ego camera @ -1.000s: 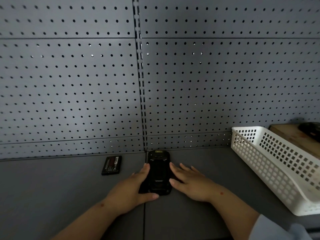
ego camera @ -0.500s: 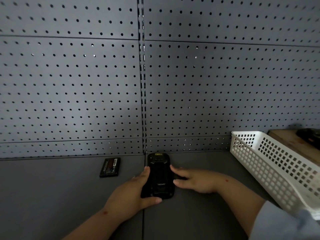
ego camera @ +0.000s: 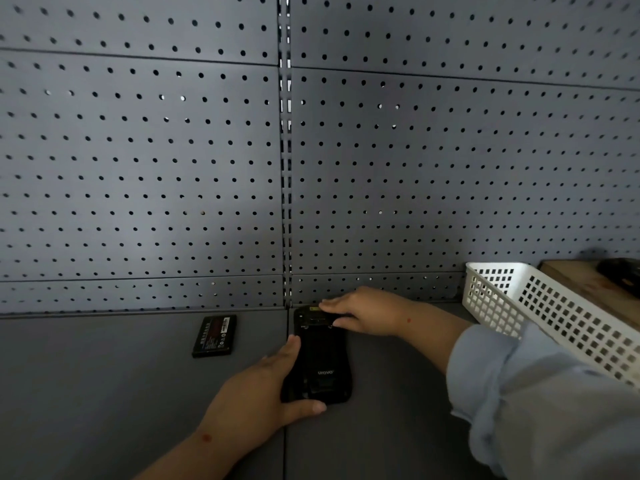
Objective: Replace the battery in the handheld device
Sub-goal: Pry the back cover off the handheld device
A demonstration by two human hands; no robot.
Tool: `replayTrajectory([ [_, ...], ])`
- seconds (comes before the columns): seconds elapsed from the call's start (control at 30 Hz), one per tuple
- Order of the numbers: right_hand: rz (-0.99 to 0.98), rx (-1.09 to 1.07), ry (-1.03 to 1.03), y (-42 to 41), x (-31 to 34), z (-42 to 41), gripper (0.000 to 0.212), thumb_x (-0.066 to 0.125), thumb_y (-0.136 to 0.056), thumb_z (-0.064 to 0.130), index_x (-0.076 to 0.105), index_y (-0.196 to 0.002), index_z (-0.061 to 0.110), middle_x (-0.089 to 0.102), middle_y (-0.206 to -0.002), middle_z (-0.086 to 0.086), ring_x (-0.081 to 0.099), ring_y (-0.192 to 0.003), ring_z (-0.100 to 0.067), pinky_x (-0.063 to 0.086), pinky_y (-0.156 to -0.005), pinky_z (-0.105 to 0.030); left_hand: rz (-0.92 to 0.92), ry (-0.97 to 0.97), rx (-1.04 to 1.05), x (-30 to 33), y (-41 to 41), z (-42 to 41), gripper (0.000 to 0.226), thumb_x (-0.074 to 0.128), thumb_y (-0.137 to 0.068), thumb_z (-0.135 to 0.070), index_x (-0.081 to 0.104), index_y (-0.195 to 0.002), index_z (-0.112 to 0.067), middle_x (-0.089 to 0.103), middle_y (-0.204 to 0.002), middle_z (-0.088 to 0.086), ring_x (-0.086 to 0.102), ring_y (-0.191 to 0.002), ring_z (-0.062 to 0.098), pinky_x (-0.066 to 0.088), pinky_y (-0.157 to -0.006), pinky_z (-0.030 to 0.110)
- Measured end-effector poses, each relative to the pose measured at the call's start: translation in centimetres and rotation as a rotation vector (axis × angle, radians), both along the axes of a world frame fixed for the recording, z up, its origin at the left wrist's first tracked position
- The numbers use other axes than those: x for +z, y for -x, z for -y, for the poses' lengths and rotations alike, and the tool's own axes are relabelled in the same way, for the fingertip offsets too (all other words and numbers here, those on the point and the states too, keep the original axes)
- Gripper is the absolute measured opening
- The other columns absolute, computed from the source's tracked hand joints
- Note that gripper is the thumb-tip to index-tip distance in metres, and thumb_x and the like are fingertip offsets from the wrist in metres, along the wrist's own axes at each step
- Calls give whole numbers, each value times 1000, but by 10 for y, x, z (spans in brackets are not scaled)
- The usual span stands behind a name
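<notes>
A black handheld device (ego camera: 320, 358) lies face down on the grey shelf, its far end close to the pegboard wall. My left hand (ego camera: 258, 396) holds its left side and near end, thumb along the bottom edge. My right hand (ego camera: 363, 310) reaches across and grips the device's far end with its fingers over the top. A black battery (ego camera: 215, 336) with a red label lies flat on the shelf to the left of the device, apart from both hands.
A white perforated basket (ego camera: 550, 313) stands at the right, close to my right sleeve. Behind it is a wooden surface (ego camera: 588, 285) with a dark object (ego camera: 620, 271). A grey pegboard wall (ego camera: 173, 168) rises right behind the device.
My right hand has moved from the device's right side up to its far end. The left hand has kept its hold, and the view has come closer.
</notes>
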State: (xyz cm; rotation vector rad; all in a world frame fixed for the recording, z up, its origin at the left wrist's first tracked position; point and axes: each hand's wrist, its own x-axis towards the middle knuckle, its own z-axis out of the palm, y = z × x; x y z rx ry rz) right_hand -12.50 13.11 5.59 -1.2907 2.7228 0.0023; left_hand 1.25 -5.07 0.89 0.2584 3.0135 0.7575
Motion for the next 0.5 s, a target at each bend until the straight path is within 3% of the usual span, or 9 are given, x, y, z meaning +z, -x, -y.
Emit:
replayTrajectory([
  [0.23, -128, 154, -186, 10, 7, 2, 49, 41, -98, 23, 31, -144, 11, 33, -153, -5, 39, -137, -19, 30, -115, -31, -15, 15, -25, 0, 0, 1, 120, 26, -37, -91, -2, -141, -36, 17, -152, -17, 26, -133, 0, 26, -100, 14],
  [0.33, -192, 218, -272, 11, 8, 3, 48, 38, -99, 22, 30, -144, 6, 32, -153, -10, 41, -135, -23, 32, -112, -32, -21, 20, -22, -1, 1, 2, 116, 30, -42, -87, -2, -141, -37, 17, -152, -17, 26, -133, 1, 27, -101, 15],
  [0.5, -276, 274, -385, 9, 14, 8, 48, 36, -100, 21, 29, -143, 1, 35, -150, -18, 45, -131, -29, 38, -109, -39, -11, 33, -22, -3, 2, 3, 118, 19, -36, -91, -2, -140, -40, 14, -152, -19, 23, -135, 2, 28, -104, 19],
])
